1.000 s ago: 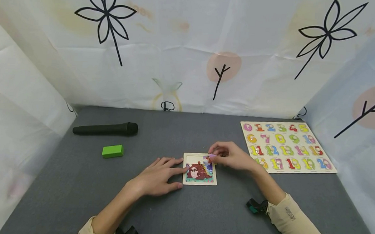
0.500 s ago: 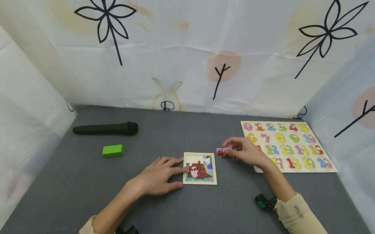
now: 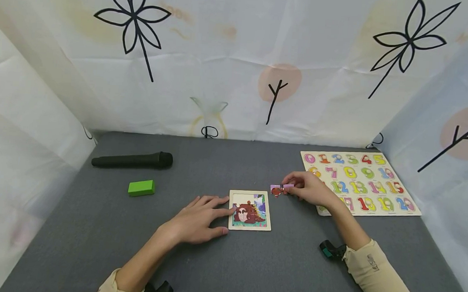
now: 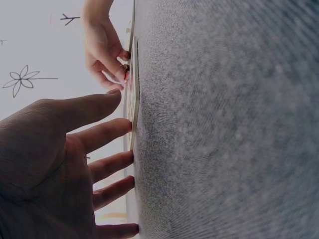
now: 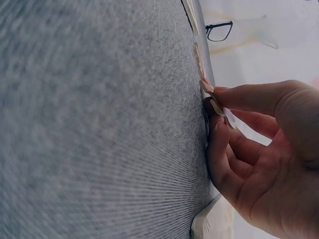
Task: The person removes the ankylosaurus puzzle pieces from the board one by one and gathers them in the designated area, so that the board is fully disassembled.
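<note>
A small square wooden jigsaw puzzle (image 3: pixel 249 228) lies mid-table, its picture showing a brown-red dinosaur; the upper left of its inside is bare wood. My left hand (image 3: pixel 199 222) lies with spread fingers at its left side, the index fingertip over the frame. To the right of the puzzle, my right hand (image 3: pixel 308 188) pinches a puzzle piece (image 5: pixel 217 108) between thumb and fingers, low over the table. A second purple-and-red puzzle piece (image 3: pixel 275 191) sits right beside the held one, just off the puzzle's upper right corner.
A wooden number board (image 3: pixel 360 180) lies at the back right, partly behind my right hand. At the back left are a black microphone (image 3: pixel 132 161) and a green block (image 3: pixel 141 188). Printed white cloth (image 3: pixel 238 75) walls the grey table (image 3: pixel 210 269).
My right hand has moved from the puzzle's upper right corner out to the right, taking a piece out of it. Two pieces now show beside the puzzle. My left hand has stayed still.
</note>
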The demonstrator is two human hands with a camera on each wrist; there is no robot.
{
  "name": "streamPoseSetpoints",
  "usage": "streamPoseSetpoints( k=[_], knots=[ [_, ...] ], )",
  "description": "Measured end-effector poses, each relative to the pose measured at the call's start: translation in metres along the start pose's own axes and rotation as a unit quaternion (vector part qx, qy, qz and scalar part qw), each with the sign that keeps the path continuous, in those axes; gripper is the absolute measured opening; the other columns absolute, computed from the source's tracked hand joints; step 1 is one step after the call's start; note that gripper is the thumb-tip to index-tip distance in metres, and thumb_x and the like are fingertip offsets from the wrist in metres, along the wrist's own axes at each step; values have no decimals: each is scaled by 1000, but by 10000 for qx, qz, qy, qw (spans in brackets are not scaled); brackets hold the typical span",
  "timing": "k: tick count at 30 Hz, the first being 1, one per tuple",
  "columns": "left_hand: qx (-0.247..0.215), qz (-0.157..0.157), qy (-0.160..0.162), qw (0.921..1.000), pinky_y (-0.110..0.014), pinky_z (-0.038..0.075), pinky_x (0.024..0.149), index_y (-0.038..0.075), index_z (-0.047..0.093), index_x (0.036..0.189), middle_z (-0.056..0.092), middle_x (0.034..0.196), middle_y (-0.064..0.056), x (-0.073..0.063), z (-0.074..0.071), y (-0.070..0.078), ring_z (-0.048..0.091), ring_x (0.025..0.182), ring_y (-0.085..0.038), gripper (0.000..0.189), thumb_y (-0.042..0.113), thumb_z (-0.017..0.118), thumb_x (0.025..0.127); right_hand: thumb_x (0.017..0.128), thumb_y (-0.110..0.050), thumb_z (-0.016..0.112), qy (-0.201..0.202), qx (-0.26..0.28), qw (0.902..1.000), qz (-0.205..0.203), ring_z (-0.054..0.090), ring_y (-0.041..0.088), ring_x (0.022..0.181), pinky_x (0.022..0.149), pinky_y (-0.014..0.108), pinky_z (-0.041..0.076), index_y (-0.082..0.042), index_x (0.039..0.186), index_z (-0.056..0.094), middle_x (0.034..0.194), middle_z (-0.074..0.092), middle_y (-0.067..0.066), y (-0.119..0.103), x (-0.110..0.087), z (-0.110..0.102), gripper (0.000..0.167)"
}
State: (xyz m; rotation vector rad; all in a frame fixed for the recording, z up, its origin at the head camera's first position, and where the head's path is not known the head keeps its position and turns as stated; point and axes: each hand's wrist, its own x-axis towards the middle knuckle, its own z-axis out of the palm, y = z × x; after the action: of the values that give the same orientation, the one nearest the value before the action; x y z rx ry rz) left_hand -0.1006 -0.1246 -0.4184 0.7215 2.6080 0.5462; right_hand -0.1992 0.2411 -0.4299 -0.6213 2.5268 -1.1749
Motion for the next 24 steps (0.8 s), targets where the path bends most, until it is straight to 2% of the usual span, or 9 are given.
streamPoseSetpoints(
  k=[4,11,19,24],
  knots=[
    [-3,-7,6,10000,-72,19,134,32,56,160,41,176,-3,0,0,0,34,164,-37,56,44,69,106,102,-4,72,33,-270,9996,21,56,7,64,58,24,50,0,118,76,93,74,14,-1,0,0,17],
    [-23,-12,7,10000,-72,18,133,32,57,160,41,176,-4,0,0,0,35,164,-37,56,44,69,106,101,-6,74,252,-892,9957,-74,57,9,72,64,24,45,-4,113,79,91,73,8,-2,1,3,13],
    [-28,20,16,10000,-73,18,133,32,56,160,41,176,-4,-1,0,0,35,164,-37,56,43,69,106,101,-6,75,317,-972,9946,-152,58,9,75,67,25,47,-3,111,79,94,73,10,-2,2,4,11],
    [-45,41,34,10000,-73,19,133,31,57,160,41,176,-4,-2,-1,0,35,163,-37,56,42,69,106,101,-8,75,401,-816,9958,-136,59,8,72,66,24,47,-4,113,78,92,72,8,-3,0,5,12]
  ],
)
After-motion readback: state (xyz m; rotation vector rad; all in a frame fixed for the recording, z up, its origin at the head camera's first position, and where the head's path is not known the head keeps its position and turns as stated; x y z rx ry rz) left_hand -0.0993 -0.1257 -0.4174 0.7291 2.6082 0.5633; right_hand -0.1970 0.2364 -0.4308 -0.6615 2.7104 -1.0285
